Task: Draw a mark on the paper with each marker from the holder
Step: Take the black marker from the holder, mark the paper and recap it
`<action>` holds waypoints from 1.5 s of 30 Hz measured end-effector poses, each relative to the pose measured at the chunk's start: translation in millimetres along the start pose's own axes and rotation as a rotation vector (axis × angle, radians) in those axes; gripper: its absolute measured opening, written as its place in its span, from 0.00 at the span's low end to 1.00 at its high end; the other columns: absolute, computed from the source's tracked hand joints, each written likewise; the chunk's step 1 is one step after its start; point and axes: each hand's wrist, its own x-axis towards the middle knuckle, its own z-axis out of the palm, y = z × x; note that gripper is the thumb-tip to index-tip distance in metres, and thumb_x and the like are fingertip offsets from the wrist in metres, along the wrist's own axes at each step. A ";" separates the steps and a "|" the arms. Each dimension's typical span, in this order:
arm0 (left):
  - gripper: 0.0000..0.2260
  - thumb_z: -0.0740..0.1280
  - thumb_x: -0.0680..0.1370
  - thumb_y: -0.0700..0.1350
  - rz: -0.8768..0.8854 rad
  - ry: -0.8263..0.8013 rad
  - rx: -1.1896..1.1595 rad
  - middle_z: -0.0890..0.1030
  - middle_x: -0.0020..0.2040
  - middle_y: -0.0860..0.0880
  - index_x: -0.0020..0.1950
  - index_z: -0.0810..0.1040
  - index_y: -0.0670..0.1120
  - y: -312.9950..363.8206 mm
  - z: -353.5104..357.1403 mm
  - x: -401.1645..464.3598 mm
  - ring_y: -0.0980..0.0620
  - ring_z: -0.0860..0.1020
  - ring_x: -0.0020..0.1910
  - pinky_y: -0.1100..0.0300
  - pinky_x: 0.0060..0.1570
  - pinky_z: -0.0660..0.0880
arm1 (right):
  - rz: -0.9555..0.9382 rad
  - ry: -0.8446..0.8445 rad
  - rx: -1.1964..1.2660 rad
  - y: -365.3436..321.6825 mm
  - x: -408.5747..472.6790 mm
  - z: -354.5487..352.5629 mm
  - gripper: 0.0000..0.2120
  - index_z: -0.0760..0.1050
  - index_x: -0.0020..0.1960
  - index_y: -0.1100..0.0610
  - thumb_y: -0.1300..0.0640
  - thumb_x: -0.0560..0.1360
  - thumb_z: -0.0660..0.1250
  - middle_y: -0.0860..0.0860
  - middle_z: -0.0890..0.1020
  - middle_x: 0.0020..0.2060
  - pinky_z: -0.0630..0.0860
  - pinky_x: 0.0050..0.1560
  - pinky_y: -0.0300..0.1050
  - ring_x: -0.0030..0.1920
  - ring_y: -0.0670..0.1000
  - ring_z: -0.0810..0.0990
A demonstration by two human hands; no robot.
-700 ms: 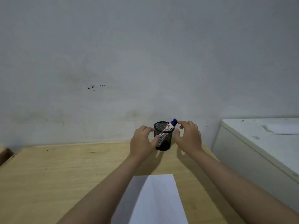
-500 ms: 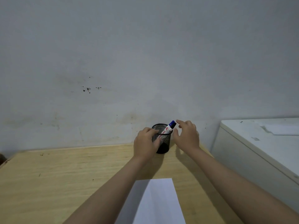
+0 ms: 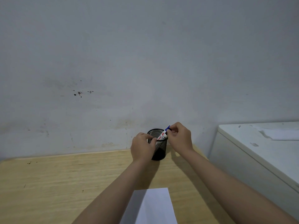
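Right hand (image 3: 179, 139) grip pinched on blue-capped white marker (image 3: 163, 135), leaning toward 1 o'clock in black mesh holder (image 3: 159, 151). Left hand (image 3: 142, 147) grip wraps holder. White paper (image 3: 155, 206) at 6 o'clock on wooden bench (image 3: 64, 183). We judge: extraction step; next lift, uncap.

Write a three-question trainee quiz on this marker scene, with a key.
1. True or false: the right hand pinches the blue-capped marker at its cap.
2. Which hand steadies the mesh holder? A. left hand B. right hand C. neither
3. Fill in: the paper lies ___ the holder, toward the person.

Key: 1 true; 2 A; 3 in front of.
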 end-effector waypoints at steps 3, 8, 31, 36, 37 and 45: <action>0.08 0.70 0.71 0.49 -0.014 -0.007 0.044 0.81 0.50 0.48 0.45 0.82 0.46 3.3 0.8 1.0 0.47 0.77 0.52 0.53 0.48 0.75 | 0.018 0.021 0.089 -5.6 6.5 -3.4 0.03 0.78 0.42 0.57 0.63 0.69 0.68 0.49 0.79 0.31 0.71 0.39 0.36 0.30 0.42 0.76; 0.12 0.68 0.72 0.51 -0.034 -0.070 0.104 0.79 0.52 0.47 0.50 0.79 0.44 14.1 -5.2 -0.7 0.46 0.77 0.53 0.52 0.49 0.75 | -0.146 0.166 0.150 -27.2 13.0 -32.2 0.09 0.81 0.48 0.56 0.65 0.70 0.67 0.53 0.80 0.38 0.71 0.38 0.24 0.33 0.36 0.77; 0.07 0.69 0.70 0.37 0.096 -0.033 -0.463 0.82 0.42 0.54 0.43 0.75 0.48 65.8 -91.6 -75.4 0.59 0.80 0.41 0.71 0.39 0.72 | -0.034 0.048 0.554 -60.7 -108.7 -66.1 0.03 0.82 0.45 0.60 0.64 0.71 0.71 0.51 0.82 0.34 0.73 0.37 0.29 0.31 0.38 0.77; 0.10 0.69 0.70 0.37 0.237 -0.119 -0.364 0.83 0.45 0.51 0.46 0.73 0.46 63.7 -97.9 -88.0 0.57 0.81 0.46 0.73 0.43 0.72 | 0.092 -0.044 0.552 -72.4 -107.3 -57.0 0.09 0.80 0.40 0.61 0.56 0.73 0.70 0.48 0.75 0.26 0.71 0.33 0.41 0.27 0.44 0.71; 0.10 0.70 0.70 0.38 0.256 -0.123 -0.347 0.83 0.46 0.51 0.47 0.73 0.47 62.2 -99.1 -90.0 0.57 0.81 0.46 0.70 0.45 0.73 | 0.105 -0.022 0.555 -72.6 -107.1 -55.4 0.10 0.80 0.38 0.61 0.55 0.74 0.70 0.47 0.75 0.25 0.72 0.34 0.44 0.27 0.44 0.72; 0.05 0.74 0.68 0.41 0.200 -0.073 -0.216 0.82 0.35 0.55 0.41 0.81 0.46 46.6 -112.3 -93.2 0.58 0.79 0.38 0.73 0.40 0.71 | 0.210 -0.019 0.675 -78.7 -110.3 -52.5 0.12 0.77 0.40 0.61 0.53 0.75 0.68 0.50 0.76 0.27 0.78 0.31 0.43 0.28 0.46 0.75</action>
